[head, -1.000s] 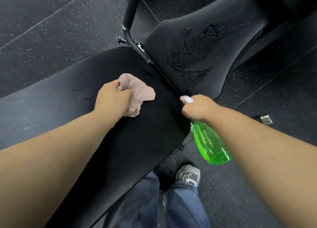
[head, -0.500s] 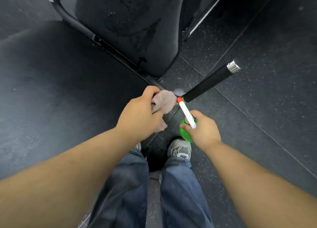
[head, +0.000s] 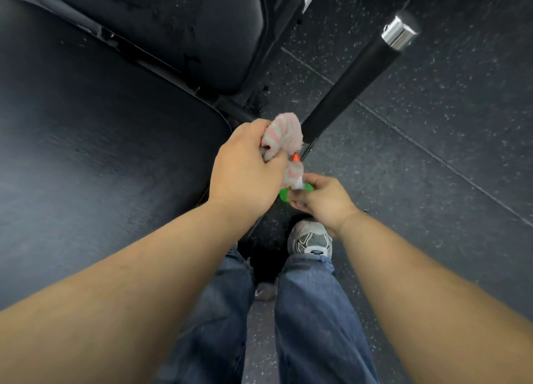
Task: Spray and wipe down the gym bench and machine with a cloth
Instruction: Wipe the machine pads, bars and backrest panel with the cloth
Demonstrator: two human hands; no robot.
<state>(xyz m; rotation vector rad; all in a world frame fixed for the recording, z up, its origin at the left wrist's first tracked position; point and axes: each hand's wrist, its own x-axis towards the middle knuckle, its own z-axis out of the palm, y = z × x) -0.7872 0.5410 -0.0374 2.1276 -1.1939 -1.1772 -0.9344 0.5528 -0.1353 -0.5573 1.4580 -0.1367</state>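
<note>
My left hand [head: 245, 170] grips a bunched pink and white cloth [head: 284, 136] off the right corner of the black bench pad [head: 95, 141], right at the lower end of a black foam-covered handle bar [head: 349, 86]. My right hand [head: 320, 199] holds a green spray bottle [head: 284, 194], mostly hidden under the hand and cloth. Only its orange nozzle tip [head: 294, 157] and a bit of green show. A second black pad [head: 184, 22] at the top carries wet spray marks.
The handle bar ends in a chrome cap [head: 399, 33] at upper right. A black frame tube [head: 138, 54] runs between the two pads. My jeans and grey shoe [head: 310, 239] stand on the speckled rubber floor [head: 432, 123] to the right of the bench.
My view swung right and down, from the bench top to its corner. My left hand lifted the cloth off the pad and brought it to the handle bar's lower end, over the bottle's nozzle.
</note>
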